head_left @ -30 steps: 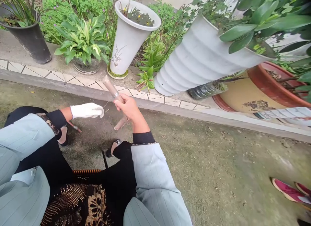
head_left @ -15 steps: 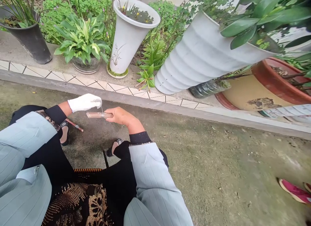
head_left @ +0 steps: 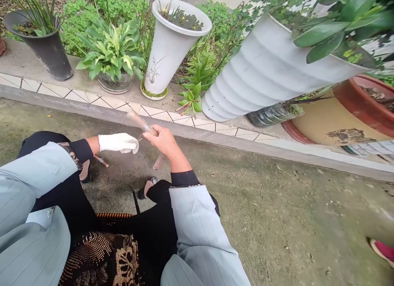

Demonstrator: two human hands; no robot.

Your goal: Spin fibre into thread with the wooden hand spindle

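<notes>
My left hand (head_left: 120, 143), in a white glove, has its fingers closed on a thin wire (head_left: 140, 137). The wire runs across to a brown wooden stick (head_left: 137, 118), where several pale turns of it are wound. My bare right hand (head_left: 163, 139) is wrapped around that stick just beside the winding. The stick's free end points up and to the left and is blurred. Below my right hand a second brown end (head_left: 159, 161) shows; whether it belongs to the same piece is hidden by the hand. A thin reddish stick (head_left: 101, 161) lies by my left shoe.
Ahead runs a tiled ledge (head_left: 117, 107) with a black pot (head_left: 49, 52), a flared white pot (head_left: 166, 52), a ribbed white pot (head_left: 252, 72) and a large tan pot (head_left: 326, 117). A red shoe (head_left: 383, 251) of another person is at the right edge.
The stick in my right hand swung from pointing up-left to level, then back to up-left. My gloved hand rose toward it, then came down again. The other person's shoes slid rightward in view.
</notes>
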